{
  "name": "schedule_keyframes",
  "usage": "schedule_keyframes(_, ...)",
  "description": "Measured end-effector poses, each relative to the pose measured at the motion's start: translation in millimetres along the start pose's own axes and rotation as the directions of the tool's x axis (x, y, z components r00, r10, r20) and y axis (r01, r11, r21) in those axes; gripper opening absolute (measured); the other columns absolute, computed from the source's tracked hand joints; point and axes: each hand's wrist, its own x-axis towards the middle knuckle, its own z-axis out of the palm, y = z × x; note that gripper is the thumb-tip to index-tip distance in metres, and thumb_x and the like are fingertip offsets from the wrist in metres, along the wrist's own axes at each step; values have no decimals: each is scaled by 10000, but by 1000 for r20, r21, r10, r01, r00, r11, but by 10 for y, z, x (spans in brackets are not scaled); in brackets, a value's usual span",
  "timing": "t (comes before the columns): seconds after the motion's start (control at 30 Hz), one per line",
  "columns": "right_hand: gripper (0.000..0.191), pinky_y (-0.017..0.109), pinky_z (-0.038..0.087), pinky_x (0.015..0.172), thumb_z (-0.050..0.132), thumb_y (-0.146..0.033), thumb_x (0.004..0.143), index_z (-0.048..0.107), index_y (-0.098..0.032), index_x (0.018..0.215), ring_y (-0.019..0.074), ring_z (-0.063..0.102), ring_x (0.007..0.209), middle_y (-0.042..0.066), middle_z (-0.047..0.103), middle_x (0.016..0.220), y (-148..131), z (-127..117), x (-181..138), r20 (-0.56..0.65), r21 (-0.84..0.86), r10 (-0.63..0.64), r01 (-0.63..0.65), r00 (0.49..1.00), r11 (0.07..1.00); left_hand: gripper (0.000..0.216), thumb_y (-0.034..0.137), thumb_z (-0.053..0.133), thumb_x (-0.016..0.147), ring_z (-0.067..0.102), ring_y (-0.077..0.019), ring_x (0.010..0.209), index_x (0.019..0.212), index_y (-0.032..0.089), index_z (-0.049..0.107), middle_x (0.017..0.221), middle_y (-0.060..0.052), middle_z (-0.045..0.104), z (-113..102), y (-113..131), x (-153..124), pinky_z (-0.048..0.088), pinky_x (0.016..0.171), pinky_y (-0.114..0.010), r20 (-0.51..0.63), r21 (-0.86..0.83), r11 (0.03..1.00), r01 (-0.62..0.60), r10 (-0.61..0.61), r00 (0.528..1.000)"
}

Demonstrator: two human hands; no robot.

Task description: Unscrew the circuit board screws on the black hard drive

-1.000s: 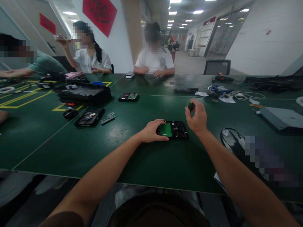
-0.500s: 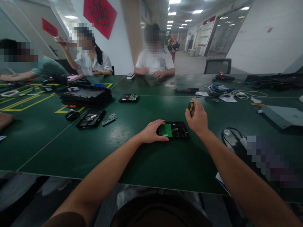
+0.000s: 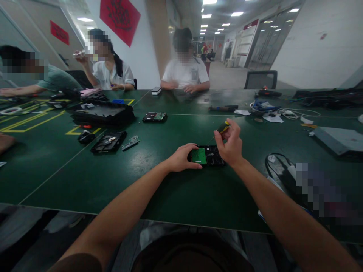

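A black hard drive (image 3: 211, 160) with a green circuit board lies flat on the green table in front of me. My left hand (image 3: 183, 158) grips its left end, thumb along the near edge and fingers over the far edge. In my right hand (image 3: 231, 146) is a screwdriver (image 3: 224, 128) with a yellow and dark handle. Its thin shaft slants down to the left, towards the far edge of the drive. Whether the tip touches the drive I cannot tell. My right hand partly covers the drive's right end.
Left of the drive lie a loose circuit board (image 3: 131, 143), an opened black drive case (image 3: 109, 142) and a large black tray (image 3: 102, 113). Another hard drive (image 3: 154, 117) lies farther back. A grey metal box (image 3: 338, 140) and cables (image 3: 279, 166) are on the right. Several people sit around the table.
My right hand has moved left and slightly down, bringing the screwdriver over the drive with its shaft now showing. My left hand and the drive have stayed put.
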Motion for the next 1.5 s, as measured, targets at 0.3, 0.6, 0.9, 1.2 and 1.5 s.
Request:
schedule_keyframes(0.3, 683, 438, 630, 812, 613, -399, 952, 307, -248, 1543, 259, 736, 894, 128, 676, 1214, 28, 20, -9, 56, -9, 3, -2, 998, 1000, 852, 593, 851, 688, 514, -338, 1370, 1380, 202, 545, 1483, -151, 531, 2, 10, -6, 410, 1162, -503, -1, 3, 1000, 8, -8, 1000)
schedule_keyframes(0.6, 682, 464, 620, 860, 582, -403, 963, 294, -232, 1557, 299, 711, 1054, 161, 647, 1304, 30, -5, -9, 102, -82, 21, -13, 995, 997, 844, 578, 850, 691, 483, -344, 1408, 1391, 214, 552, 1524, -133, 503, -21, 27, 34, 386, 1189, -507, 24, -28, 999, 28, -28, 999)
schedule_keyframes(0.9, 668, 460, 627, 848, 578, -402, 971, 294, -243, 1555, 291, 711, 1048, 167, 615, 1357, 14, -5, -6, 96, -96, 16, -6, 995, 995, 830, 569, 846, 701, 499, -345, 1391, 1385, 196, 558, 1513, -145, 511, 1, 14, 73, 399, 1181, -506, 12, -39, 999, -18, 18, 1000)
schedule_keyframes(1.2, 667, 500, 605, 911, 571, -392, 975, 293, -239, 1561, 322, 696, 1107, 171, 597, 1397, 8, 13, 2, 116, -73, -17, 26, 993, 997, 848, 577, 841, 705, 458, -340, 1427, 1406, 209, 537, 1528, -142, 494, 6, -2, 66, 366, 1201, -519, 32, -45, 999, 11, -9, 999)
schedule_keyframes(1.5, 657, 523, 607, 903, 560, -412, 982, 293, -253, 1561, 320, 705, 1069, 158, 616, 1370, -5, -3, 6, 125, -98, -9, 21, 992, 995, 854, 589, 839, 703, 454, -337, 1434, 1410, 219, 535, 1529, -136, 491, 12, -3, 63, 364, 1205, -512, 30, -33, 999, 17, -16, 999)
